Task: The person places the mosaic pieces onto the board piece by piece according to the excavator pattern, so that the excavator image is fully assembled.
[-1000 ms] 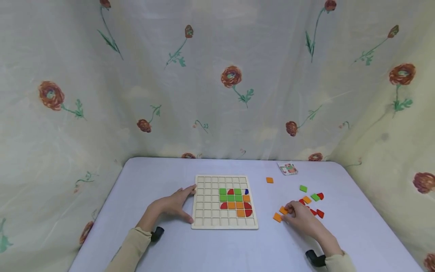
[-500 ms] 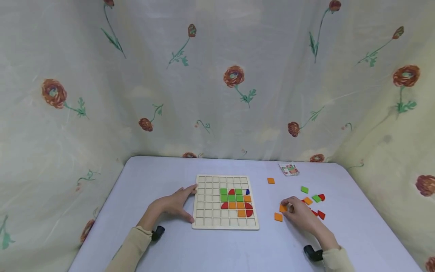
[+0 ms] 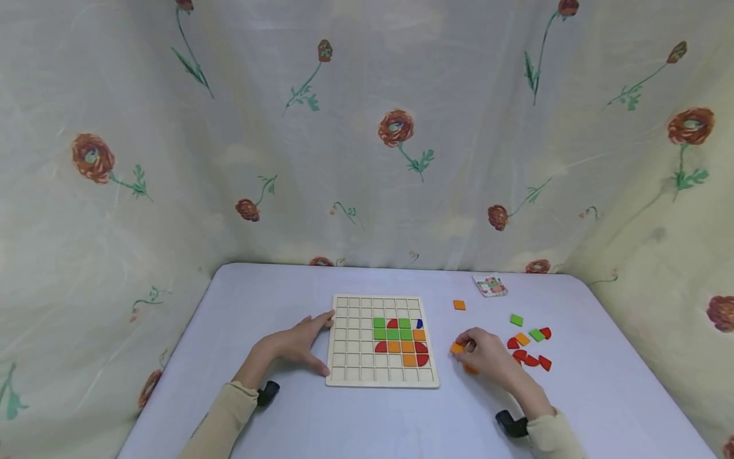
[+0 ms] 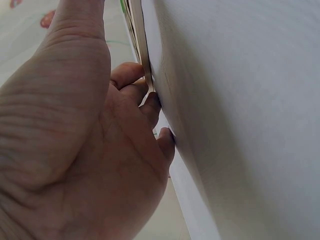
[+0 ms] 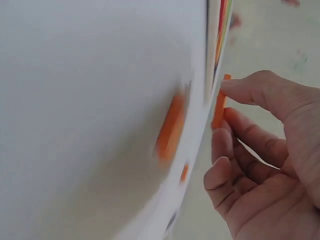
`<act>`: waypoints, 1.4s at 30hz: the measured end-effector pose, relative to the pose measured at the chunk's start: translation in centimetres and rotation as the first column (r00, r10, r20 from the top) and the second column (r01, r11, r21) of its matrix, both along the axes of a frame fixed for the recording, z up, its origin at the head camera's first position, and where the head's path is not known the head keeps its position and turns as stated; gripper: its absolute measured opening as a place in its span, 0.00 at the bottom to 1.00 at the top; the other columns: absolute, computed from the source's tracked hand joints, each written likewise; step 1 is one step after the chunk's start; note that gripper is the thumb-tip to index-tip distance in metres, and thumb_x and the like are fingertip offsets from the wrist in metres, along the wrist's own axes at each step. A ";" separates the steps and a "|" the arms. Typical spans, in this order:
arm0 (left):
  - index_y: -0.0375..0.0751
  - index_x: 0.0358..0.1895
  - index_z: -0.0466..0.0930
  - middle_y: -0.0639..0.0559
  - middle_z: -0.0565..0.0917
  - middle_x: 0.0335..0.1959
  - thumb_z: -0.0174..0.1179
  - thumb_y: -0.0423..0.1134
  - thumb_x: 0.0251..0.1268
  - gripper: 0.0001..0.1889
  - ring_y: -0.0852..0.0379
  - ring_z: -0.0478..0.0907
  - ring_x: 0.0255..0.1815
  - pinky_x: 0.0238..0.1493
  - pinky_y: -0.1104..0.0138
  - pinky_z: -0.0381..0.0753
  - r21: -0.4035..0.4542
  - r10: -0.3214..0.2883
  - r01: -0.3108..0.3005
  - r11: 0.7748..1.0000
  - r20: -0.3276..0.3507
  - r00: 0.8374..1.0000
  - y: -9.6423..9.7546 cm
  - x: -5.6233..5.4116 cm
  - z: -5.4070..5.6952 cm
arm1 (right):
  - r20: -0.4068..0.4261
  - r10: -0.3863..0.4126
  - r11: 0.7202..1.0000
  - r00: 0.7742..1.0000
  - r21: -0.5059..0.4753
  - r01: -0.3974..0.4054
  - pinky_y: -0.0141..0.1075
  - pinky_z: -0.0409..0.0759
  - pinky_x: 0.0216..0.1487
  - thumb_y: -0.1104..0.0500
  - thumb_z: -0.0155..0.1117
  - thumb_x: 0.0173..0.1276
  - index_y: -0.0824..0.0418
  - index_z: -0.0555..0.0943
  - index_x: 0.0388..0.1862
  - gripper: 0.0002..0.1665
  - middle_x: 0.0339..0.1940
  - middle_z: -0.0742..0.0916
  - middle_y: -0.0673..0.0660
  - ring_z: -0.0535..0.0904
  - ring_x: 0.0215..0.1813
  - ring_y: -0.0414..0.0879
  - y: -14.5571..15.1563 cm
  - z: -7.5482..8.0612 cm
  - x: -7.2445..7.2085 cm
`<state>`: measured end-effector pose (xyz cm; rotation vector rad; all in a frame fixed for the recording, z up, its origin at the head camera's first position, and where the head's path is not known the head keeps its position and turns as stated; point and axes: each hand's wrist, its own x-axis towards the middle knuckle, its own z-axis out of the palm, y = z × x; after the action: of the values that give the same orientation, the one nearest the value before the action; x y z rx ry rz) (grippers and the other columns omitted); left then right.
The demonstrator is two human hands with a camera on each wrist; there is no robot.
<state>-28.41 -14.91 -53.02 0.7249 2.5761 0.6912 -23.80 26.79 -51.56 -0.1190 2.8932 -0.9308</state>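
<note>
One orange tile (image 5: 220, 108) | right hand (image 3: 487, 358) | pinched between thumb (image 5: 245, 90) and fingertips (image 5: 236, 120)

Left grip (image 3: 295, 347) spread wide; right grip (image 3: 487, 357) pinching, fingers (image 5: 218, 174) curled.

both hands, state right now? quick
Left hand: open, thumb and fingers spread, touching the left edge of the grid board.
Right hand: holding an orange tile, pinched between thumb and fingers.
</note>
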 end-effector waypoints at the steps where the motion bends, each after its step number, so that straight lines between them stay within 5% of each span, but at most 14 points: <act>1: 0.43 0.78 0.39 0.54 0.63 0.74 0.76 0.64 0.34 0.70 0.51 0.47 0.79 0.81 0.53 0.39 0.000 0.001 -0.001 1.000 0.002 1.000 0.0 0.0 0.0 | -0.007 0.015 1.000 1.000 -0.003 -0.015 0.28 0.79 0.31 0.60 0.72 0.59 0.59 0.80 0.45 0.15 0.36 0.82 0.51 0.73 0.36 0.44 -0.9 0.2 0.1; 7: 0.43 0.78 0.39 0.54 0.63 0.74 0.75 0.64 0.35 0.69 0.51 0.47 0.79 0.81 0.53 0.40 -0.007 -0.009 0.009 1.000 -0.010 1.000 0.1 -0.1 -0.1 | -0.041 0.151 0.988 0.988 -0.021 -0.152 0.27 0.75 0.33 0.60 0.73 0.58 0.55 0.82 0.41 0.12 0.36 0.81 0.46 0.73 0.38 0.42 -5.7 0.5 0.5; 15: 0.41 0.78 0.39 0.53 0.63 0.74 0.75 0.64 0.36 0.69 0.51 0.47 0.79 0.81 0.54 0.39 0.003 -0.025 0.025 1.000 -0.013 1.000 0.3 -0.1 0.1 | -0.064 0.335 0.942 0.940 0.055 -0.332 0.31 0.79 0.41 0.57 0.70 0.61 0.55 0.82 0.42 0.11 0.38 0.80 0.47 0.72 0.40 0.41 -9.1 -0.1 0.5; 27: 0.41 0.78 0.39 0.53 0.62 0.75 0.76 0.62 0.36 0.69 0.51 0.47 0.79 0.81 0.53 0.40 0.008 -0.024 0.024 1.000 -0.014 1.000 0.4 -0.1 0.1 | -0.056 0.397 0.918 0.916 0.034 -0.396 0.35 0.80 0.45 0.58 0.70 0.62 0.54 0.83 0.41 0.09 0.39 0.82 0.45 0.74 0.42 0.40 -9.4 -0.6 -0.9; 35: 0.41 0.78 0.39 0.52 0.64 0.74 0.76 0.63 0.35 0.69 0.51 0.48 0.79 0.81 0.53 0.40 -0.003 -0.020 0.019 1.000 -0.016 1.000 0.3 -0.1 0.1 | -0.049 0.410 0.912 0.911 0.041 -0.409 0.34 0.81 0.49 0.53 0.69 0.64 0.51 0.84 0.43 0.10 0.41 0.81 0.43 0.74 0.44 0.38 -9.4 -0.7 -0.5; 42: 0.42 0.78 0.39 0.53 0.63 0.75 0.76 0.64 0.33 0.70 0.51 0.48 0.79 0.81 0.54 0.40 -0.015 0.003 -0.003 1.000 -0.001 1.000 0.1 -0.2 -0.1 | -0.055 0.303 0.952 0.951 -0.026 -0.305 0.34 0.78 0.46 0.53 0.71 0.61 0.53 0.82 0.46 0.14 0.41 0.81 0.46 0.73 0.43 0.40 -7.8 -0.1 0.1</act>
<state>-28.57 -14.85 -53.12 0.7170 2.5804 0.6714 -23.67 19.03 -51.67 -0.5810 2.7905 -0.9303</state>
